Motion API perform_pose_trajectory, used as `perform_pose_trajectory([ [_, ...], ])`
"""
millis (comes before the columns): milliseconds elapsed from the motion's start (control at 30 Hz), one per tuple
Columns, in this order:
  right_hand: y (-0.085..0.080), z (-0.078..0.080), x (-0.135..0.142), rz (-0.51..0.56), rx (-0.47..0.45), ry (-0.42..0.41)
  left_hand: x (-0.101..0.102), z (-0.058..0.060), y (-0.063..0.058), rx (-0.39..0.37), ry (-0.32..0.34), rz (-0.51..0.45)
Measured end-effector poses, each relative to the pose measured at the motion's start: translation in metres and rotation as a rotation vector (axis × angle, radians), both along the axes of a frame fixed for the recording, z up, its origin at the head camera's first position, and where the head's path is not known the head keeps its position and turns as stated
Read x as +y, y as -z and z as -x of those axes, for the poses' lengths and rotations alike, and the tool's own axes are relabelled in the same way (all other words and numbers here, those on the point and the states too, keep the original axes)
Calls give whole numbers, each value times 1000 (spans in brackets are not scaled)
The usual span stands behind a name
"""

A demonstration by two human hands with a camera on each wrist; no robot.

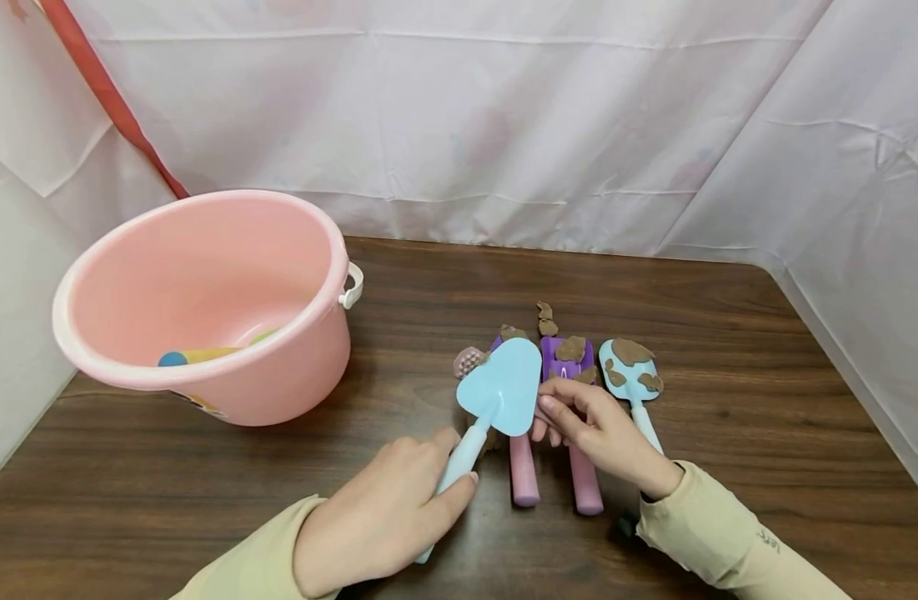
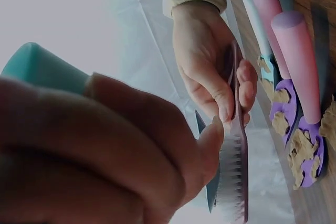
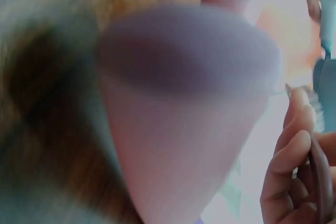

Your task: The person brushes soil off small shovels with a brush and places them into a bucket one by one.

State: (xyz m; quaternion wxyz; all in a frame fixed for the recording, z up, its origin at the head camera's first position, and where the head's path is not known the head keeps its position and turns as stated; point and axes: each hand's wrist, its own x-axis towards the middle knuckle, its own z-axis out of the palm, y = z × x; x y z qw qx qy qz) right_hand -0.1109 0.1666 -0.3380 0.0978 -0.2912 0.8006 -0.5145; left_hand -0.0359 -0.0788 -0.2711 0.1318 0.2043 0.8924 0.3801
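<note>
My left hand (image 1: 387,504) grips the light blue handle of a toy trowel (image 1: 504,387), whose heart-shaped blade is raised and looks bare on the side facing me. My right hand (image 1: 604,429) holds a mauve-brown brush (image 2: 244,166) by its handle. In the left wrist view its white bristles are beside the trowel blade, seen edge-on; whether they touch I cannot tell. From the head, the blade hides most of the brush, and only the brush's end (image 1: 469,362) shows beyond it.
Under the hands lie two purple shovels with pink handles (image 1: 524,475) and a light blue spade (image 1: 642,385), with brown clay-like pieces on them. More brown pieces (image 1: 546,321) lie on the table behind. A pink bucket (image 1: 327,350) at the left contains colourful items.
</note>
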Motion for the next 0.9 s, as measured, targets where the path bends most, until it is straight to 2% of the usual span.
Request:
perform_pose_trajectory([
  [433,0,7,9,5,-11,66,-3,-1,0,1,16,10],
  [767,-11,12,22,48,-79,114,-4,-5,1,47,3,24],
  [900,-14,12,26,61,-90,126,-5,-6,0,37,11,11],
])
